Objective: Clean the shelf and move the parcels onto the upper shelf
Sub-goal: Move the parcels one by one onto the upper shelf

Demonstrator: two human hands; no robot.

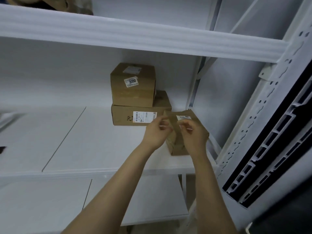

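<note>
Where the white middle shelf (42, 141) meets the left edge, a small dark shape (2, 149) pokes in, too cut off to identify. Above runs the front beam of the upper shelf (118, 34), with something brownish (76, 4) on it at top left. Toward the middle, against the back wall, two cardboard parcels are stacked: a cube-like box (133, 95) with a "3090" sticker sits on a flatter box (123, 115) carrying a barcode label. Just right of that stack, the left hand (155, 134) is raised with its fingers (163, 123) curled at the left edge of a small parcel (176, 139), which stands on the middle shelf near its front right corner. The right hand (194, 137) is at the parcel's near face, fingers (185, 124) curled below its white label. Blur hides whether either hand really grips the parcel. Farther right stands the rack's perforated white upright (270, 107).
</note>
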